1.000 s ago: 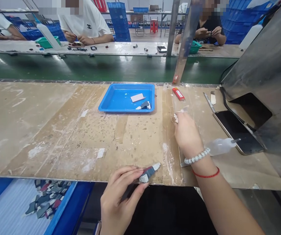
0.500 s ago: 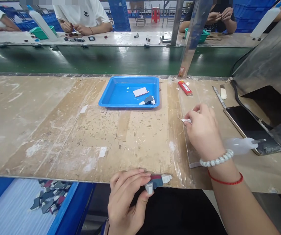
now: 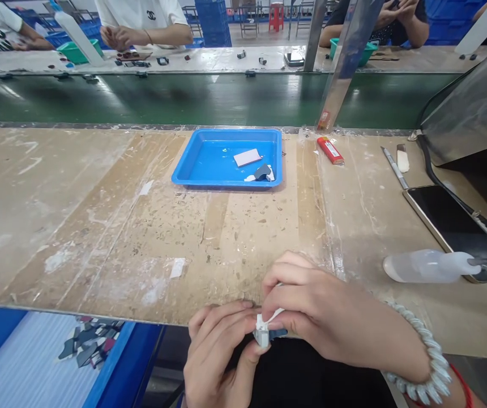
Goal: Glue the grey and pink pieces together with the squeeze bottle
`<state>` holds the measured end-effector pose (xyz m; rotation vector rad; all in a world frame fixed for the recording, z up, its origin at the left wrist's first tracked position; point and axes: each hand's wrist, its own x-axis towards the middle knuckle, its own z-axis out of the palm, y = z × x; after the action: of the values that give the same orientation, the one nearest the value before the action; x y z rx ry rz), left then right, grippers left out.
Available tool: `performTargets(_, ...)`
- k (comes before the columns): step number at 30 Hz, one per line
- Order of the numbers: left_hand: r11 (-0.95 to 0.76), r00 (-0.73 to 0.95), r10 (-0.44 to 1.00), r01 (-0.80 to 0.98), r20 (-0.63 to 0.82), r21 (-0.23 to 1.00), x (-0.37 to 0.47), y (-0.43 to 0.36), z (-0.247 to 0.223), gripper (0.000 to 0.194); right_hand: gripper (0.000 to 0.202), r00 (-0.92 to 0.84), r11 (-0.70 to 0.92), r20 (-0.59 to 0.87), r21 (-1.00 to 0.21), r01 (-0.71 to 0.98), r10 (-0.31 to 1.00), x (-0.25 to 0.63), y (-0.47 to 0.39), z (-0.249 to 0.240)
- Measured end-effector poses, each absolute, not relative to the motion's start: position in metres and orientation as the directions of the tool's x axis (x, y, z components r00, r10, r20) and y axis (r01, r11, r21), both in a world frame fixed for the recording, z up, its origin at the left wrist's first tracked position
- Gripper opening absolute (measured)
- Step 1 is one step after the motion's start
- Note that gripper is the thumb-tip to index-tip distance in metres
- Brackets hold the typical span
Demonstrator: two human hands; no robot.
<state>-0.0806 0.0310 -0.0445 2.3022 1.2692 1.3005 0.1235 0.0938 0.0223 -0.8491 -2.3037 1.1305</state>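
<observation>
My left hand [image 3: 222, 351] grips a small grey and white moulded piece [image 3: 263, 334] between thumb and fingers at the table's front edge. Over the same piece, my right hand [image 3: 307, 306] pinches a thin white scrap [image 3: 276, 313] and presses it to the top of the piece. The fingers hide much of the piece, and the scrap's material is unclear. Farther back on the table is a blue tray [image 3: 179, 173] with a pale flat block [image 3: 247, 157] and a dark grey and white piece [image 3: 263, 172] in it.
At right lie a translucent squeeze bottle [image 3: 422, 266], a phone [image 3: 447, 218], a craft knife [image 3: 394, 167] and a red lighter [image 3: 329, 151]. Several grey, white and maroon pieces [image 3: 86, 343] sit in a bin below left. Beyond a green conveyor [image 3: 184, 99], co-workers sit at another bench.
My right hand has come from the right side of the table down and left to the piece, bringing the white scrap. My left hand has stayed nearly in place. The view has shifted slightly.
</observation>
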Motion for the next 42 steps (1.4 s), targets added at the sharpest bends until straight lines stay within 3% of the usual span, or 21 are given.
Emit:
performTargets(20, -0.625, 0.234, 0.749, 0.558, 0.619, 0.545, -0.079, 0.03, -0.046, 0.017, 0.016, -0.82, 0.659, 0.02, -0.605, 0.446, 0.573, 0.122, 0.092, 0.041)
performTargets(26, -0.632, 0.234, 0.736, 0.572, 0.635, 0.522, -0.081, 0.032, -0.044, 0.008, 0.013, -0.737, 0.502, -0.06, -0.695, 0.515, 0.673, 0.141, 0.082, 0.049)
performTargets(31, -0.609, 0.241, 0.76, 0.588, 0.603, 0.533, -0.081, 0.032, -0.043, 0.006, 0.016, -0.617, 0.45, 0.045, -0.725, 0.521, 0.786, 0.142, 0.068, 0.044)
performTargets(34, -0.605, 0.221, 0.759, 0.588, 0.613, 0.537, -0.079, 0.032, -0.043, 0.005, 0.022, -0.571, 0.472, 0.107, -0.694, 0.544, 0.814, 0.128, 0.059, 0.033)
performTargets(39, -0.615, 0.208, 0.744, 0.584, 0.635, 0.53, -0.075, 0.033, -0.043, 0.006, 0.029, -0.416, 0.546, 0.355, -0.562, 0.621, 0.837, 0.107, 0.042, 0.008)
performTargets(42, -0.603, 0.192, 0.75, 0.592, 0.633, 0.534, -0.074, 0.033, -0.042, 0.005, 0.028, -0.364, 0.574, 0.451, -0.542, 0.613, 0.815, 0.103, 0.034, -0.003)
